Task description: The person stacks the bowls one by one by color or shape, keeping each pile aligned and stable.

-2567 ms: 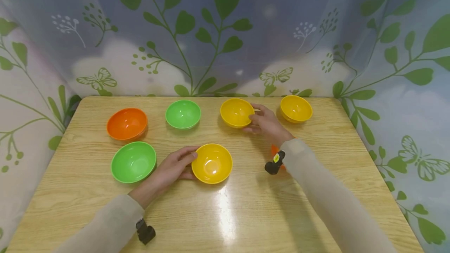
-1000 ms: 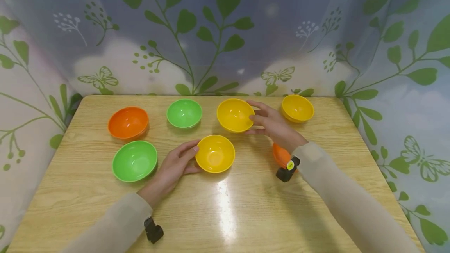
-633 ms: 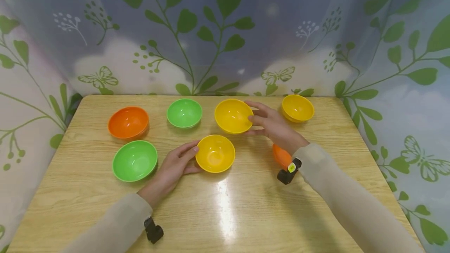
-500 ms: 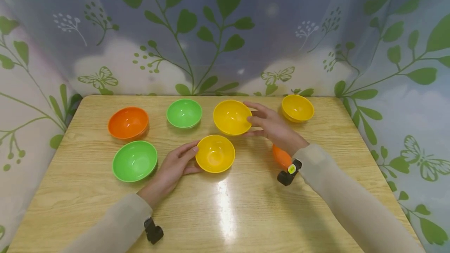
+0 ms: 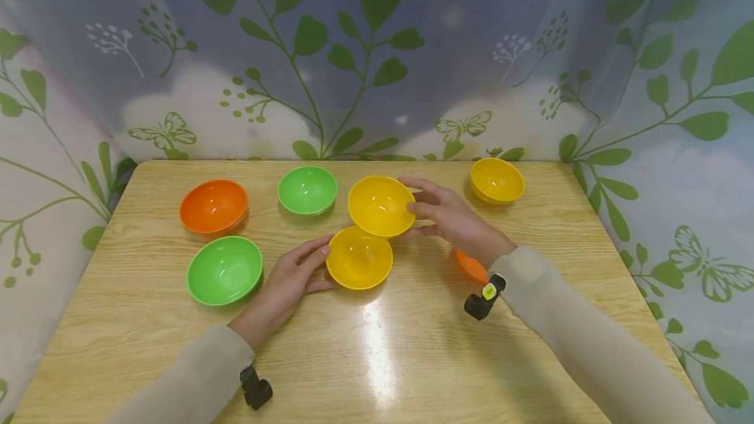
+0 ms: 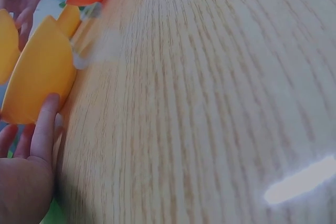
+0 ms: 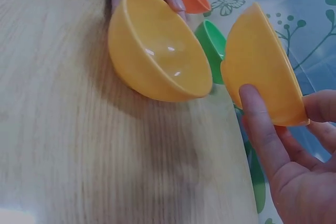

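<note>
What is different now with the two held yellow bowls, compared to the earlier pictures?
The right hand carried its glossy yellow round bowl leftward and toward the person; in the head view it now overlaps the nearer glossy yellow round bowl, which the left hand shifted slightly away from the person. Neither was released. The leftmost glossy orange round bowl stayed put.

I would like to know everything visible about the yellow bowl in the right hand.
The yellow bowl is round, glossy and plastic-looking, with smooth walls, light glints and nothing inside. Its opening faces up. The right hand grips its right side, holding it off the table, just beyond the left-hand bowl without touching it.
</note>
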`<state>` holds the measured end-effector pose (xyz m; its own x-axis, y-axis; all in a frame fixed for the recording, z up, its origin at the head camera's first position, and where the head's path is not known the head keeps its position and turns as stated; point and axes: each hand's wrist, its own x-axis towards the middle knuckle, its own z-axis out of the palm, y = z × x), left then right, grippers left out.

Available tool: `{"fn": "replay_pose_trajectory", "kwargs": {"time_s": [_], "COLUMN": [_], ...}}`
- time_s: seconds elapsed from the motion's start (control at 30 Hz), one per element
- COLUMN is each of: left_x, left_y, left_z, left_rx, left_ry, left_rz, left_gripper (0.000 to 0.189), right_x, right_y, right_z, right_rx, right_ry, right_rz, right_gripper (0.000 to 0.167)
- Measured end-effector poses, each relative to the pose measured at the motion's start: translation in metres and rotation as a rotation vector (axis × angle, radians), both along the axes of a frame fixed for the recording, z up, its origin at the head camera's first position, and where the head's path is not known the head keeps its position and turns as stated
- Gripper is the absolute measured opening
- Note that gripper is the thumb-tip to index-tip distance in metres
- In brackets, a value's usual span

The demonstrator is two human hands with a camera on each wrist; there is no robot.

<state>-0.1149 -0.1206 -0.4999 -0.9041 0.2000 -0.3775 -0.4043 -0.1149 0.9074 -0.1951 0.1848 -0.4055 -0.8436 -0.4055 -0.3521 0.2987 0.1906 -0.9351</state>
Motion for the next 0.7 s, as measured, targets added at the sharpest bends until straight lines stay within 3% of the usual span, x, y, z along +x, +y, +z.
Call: {"fn": "replay_pose_trajectory", "kwargs": {"time_s": [0.7], "left_x": [0.0001], "left_y": [-0.0013], "left_z": [-0.0026], "left_rx": [0.031], "left_ry": [0.017], "left_rz": [-0.001], "left_gripper": [0.047], "right_x": [0.0063], "right_y": [-0.0046], "right_z": [-0.0061], "right_rx": [0.028], "right_ry": [-0.031], "right_rz": [0.068], "right_gripper": [0.061]}}
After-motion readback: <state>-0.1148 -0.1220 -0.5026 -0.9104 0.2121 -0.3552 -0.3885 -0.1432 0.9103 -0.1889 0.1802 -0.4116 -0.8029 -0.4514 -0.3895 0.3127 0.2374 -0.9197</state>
